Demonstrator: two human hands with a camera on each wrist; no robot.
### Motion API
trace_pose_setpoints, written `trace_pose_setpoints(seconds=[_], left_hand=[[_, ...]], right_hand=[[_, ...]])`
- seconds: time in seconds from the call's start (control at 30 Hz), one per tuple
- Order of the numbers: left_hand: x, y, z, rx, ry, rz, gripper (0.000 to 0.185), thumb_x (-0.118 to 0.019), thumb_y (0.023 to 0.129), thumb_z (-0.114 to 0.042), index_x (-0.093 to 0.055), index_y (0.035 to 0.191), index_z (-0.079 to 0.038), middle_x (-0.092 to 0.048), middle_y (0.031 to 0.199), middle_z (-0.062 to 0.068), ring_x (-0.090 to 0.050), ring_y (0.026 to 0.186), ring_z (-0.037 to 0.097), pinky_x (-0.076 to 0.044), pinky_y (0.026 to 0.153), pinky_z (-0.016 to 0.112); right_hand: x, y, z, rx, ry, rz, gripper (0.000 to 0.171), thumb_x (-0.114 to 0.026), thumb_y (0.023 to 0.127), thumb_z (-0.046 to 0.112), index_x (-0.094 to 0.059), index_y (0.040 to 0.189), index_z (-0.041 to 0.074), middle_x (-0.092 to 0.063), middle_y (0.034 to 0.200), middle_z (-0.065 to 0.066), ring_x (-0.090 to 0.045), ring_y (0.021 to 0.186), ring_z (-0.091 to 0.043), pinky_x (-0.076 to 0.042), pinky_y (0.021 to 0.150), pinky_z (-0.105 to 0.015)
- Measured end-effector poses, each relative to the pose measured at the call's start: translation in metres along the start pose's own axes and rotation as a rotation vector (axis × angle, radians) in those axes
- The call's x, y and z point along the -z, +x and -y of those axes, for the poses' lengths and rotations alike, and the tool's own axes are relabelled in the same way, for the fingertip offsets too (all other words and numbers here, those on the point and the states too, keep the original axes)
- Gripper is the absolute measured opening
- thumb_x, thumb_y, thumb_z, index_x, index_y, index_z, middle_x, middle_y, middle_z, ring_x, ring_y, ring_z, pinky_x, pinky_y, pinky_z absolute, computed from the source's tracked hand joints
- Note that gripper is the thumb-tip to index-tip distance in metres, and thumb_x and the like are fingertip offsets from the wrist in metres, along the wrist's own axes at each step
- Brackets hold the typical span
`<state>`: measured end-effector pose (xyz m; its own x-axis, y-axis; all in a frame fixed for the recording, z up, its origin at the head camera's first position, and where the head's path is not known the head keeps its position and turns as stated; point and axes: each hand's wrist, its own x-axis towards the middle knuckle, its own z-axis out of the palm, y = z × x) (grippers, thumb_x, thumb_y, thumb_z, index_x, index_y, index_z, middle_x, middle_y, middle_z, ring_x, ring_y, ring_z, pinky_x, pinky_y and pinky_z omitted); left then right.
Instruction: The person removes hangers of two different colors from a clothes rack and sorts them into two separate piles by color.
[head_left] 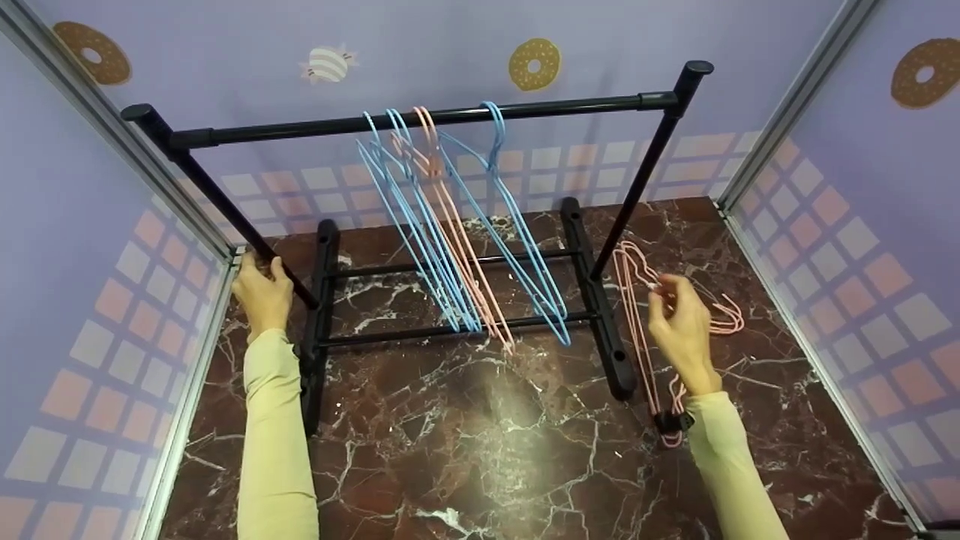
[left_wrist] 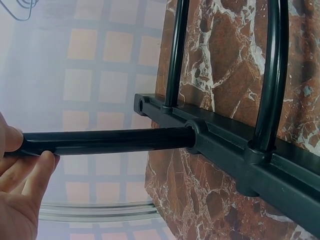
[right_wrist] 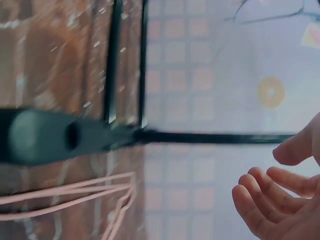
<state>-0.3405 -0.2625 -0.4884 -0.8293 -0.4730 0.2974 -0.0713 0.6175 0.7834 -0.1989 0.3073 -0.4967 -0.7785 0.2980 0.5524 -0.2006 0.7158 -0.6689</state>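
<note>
On the left, the left hand (head_left: pixel 262 294) is wrapped around the black rack's (head_left: pixel 420 118) left pole, low down. The rack looks stiff and steady. In the middle, blue hangers (head_left: pixel 420 225) and pink hangers (head_left: pixel 457 247) hang on the top bar. On the right, more pink ones lie in a loose pile (head_left: pixel 637 300) on the marble floor (head_left: pixel 480 450). The right hand (head_left: pixel 679 330) is over them, fingers loosely curled, holding nothing. They look thin, light and a bit bendy, and could tangle. The hook end seems best to grab.
</note>
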Motion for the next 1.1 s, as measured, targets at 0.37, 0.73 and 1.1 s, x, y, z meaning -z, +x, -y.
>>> trace_pose_setpoints(seconds=[0.37,0.73,1.1], left_hand=[[-0.001,0.000,0.001,-0.035,-0.011,-0.023,0.031,-0.059,0.099,-0.014,-0.061,0.121,0.008,-0.069,0.113,0.030,-0.061,0.113,0.049,-0.044,0.103,0.053],[0.000,0.001,0.001,-0.030,-0.008,-0.010,0.030,-0.059,0.100,-0.015,-0.060,0.121,0.007,-0.068,0.116,0.029,-0.057,0.117,0.051,-0.042,0.106,0.055],[-0.001,0.001,0.002,-0.038,-0.004,-0.013,0.031,-0.060,0.099,-0.015,-0.060,0.122,0.007,-0.068,0.114,0.030,-0.056,0.115,0.053,-0.041,0.105,0.056]], right_hand=[[-0.016,0.023,0.052,0.150,0.127,0.080,0.023,-0.064,0.090,-0.006,-0.064,0.113,-0.008,-0.070,0.099,-0.020,-0.068,0.083,-0.028,-0.046,0.073,-0.010],[-0.033,0.046,0.097,0.235,0.151,0.168,0.022,-0.064,0.093,0.000,-0.064,0.115,-0.004,-0.072,0.096,-0.015,-0.067,0.078,-0.021,-0.050,0.068,-0.022],[-0.048,0.055,0.123,0.204,0.218,0.341,0.022,-0.061,0.099,0.008,-0.065,0.118,-0.001,-0.073,0.096,-0.013,-0.067,0.074,-0.019,-0.050,0.065,-0.021]])
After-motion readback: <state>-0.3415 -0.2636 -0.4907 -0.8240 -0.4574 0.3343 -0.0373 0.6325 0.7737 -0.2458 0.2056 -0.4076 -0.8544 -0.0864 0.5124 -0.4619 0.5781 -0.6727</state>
